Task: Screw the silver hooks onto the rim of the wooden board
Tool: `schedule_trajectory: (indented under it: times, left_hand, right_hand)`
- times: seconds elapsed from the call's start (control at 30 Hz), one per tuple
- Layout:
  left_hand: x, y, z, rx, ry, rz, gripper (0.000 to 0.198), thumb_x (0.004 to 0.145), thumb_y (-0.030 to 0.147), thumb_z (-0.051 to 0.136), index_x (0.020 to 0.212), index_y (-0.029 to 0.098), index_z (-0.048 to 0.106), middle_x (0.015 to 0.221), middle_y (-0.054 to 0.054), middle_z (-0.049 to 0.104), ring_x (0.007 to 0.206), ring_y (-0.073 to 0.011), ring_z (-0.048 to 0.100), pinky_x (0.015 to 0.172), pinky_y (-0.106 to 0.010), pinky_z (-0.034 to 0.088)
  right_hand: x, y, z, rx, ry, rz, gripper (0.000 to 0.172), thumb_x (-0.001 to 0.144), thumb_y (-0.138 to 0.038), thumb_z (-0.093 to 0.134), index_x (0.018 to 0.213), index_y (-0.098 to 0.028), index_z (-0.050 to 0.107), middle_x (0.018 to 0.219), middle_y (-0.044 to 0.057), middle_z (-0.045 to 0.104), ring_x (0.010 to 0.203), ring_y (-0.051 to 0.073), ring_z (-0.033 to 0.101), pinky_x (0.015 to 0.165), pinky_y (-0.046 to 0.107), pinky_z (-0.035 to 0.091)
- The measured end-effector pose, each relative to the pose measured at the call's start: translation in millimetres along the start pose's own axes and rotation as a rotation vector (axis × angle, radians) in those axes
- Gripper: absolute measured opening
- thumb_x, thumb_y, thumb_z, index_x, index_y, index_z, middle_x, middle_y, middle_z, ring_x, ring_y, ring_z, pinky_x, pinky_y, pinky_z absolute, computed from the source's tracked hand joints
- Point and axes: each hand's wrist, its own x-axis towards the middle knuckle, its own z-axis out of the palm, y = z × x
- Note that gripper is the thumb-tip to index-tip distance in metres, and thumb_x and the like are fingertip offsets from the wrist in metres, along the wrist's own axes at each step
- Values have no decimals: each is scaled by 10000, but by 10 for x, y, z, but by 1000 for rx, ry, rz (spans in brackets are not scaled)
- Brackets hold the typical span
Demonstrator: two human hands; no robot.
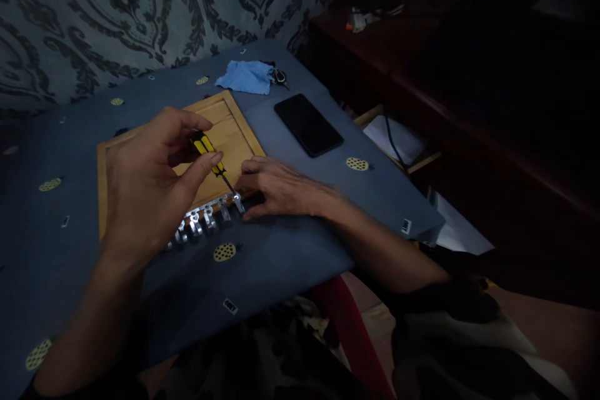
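Note:
A yellow and black screwdriver (205,149) is held in my left hand (152,181), between the thumb and fingers. Its shaft slants down to the right, and the tip meets the end of a shiny metal hook rack (209,215) along the near edge of a wooden framed board (234,131). My right hand (276,187) is closed around the board's near right corner, close to the screwdriver tip, with fingers above and thumb below. The left part of the rack and much of the board are hidden behind my left hand.
A black phone (308,125) lies right of the board on the blue patterned tablecloth (281,262). Behind it are a crumpled blue cloth (246,77) and some keys (280,77). Beyond the table's right edge is an open drawer (394,137) with papers.

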Motion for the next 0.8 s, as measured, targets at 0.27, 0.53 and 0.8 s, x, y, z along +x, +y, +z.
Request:
schedule_trajectory:
  times: [0.27,0.53,0.8]
  left_hand:
    - [-17,1,-46,15,-66,-1,246,813,257,744,1055,264,701,951,38,732,833,-153,734,790,-266,626]
    - [-22,81,-99,15,-101,-53,244,848,247,737,1084,262,681,999,9,732,892,-181,736,832,-331,636]
    - [-24,143,-168,30,-85,-90,218,869,305,716,1082,313,672,1030,25,724,970,-222,740,886,-406,650]
  right_hand:
    - [1,0,7,20,10,-4,384,820,-424,807,1055,-142,695,1012,66,582,977,221,535,857,323,387]
    - [-7,19,12,21,18,-11,383,819,-426,808,1059,-148,699,1015,71,587,983,230,538,865,335,395]
    - [-2,47,32,20,33,-30,386,816,-430,809,1052,-146,697,989,64,584,955,224,536,844,329,386]
